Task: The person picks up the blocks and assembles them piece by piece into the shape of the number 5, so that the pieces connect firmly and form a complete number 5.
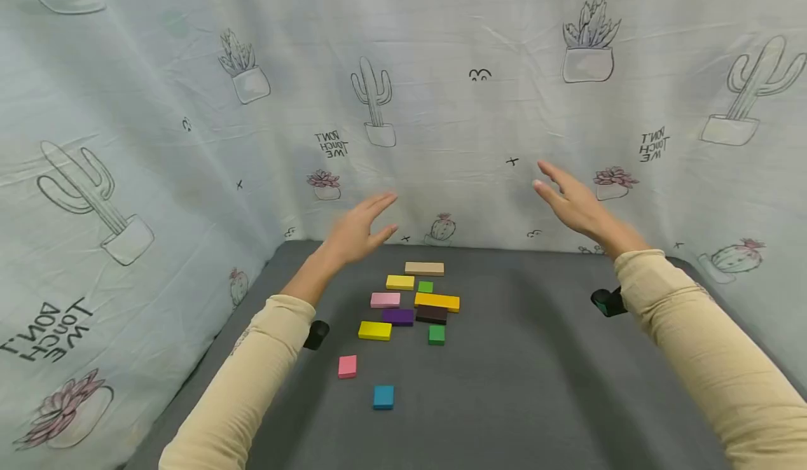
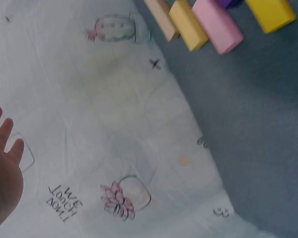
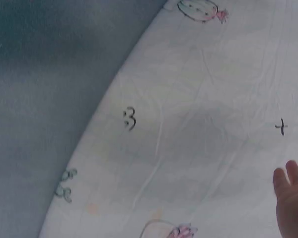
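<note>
Both hands are raised in the air, holding nothing. The left hand [image 1: 354, 235] hovers above the far left of the table, fingers extended and thumb apart. To the right, the right hand [image 1: 576, 204] is up in front of the curtain with its fingers straight. Nearest the left hand lie flat coloured blocks: a tan block [image 1: 424, 269], a yellow block [image 1: 400, 283], a pink block [image 1: 385, 300], an orange-yellow block [image 1: 437, 302], a purple block [image 1: 398, 317] and a dark brown block [image 1: 431, 314]. In the left wrist view, the pink block [image 2: 218, 27] shows at the top.
Closer in on the grey table [image 1: 504, 400] lie another yellow block [image 1: 375, 330], a green block [image 1: 436, 335], a red-pink block [image 1: 347, 367] and a blue block [image 1: 383, 397]. A small light green block [image 1: 425, 287] sits farther back. A white cactus-print curtain [image 1: 454, 120] borders the table.
</note>
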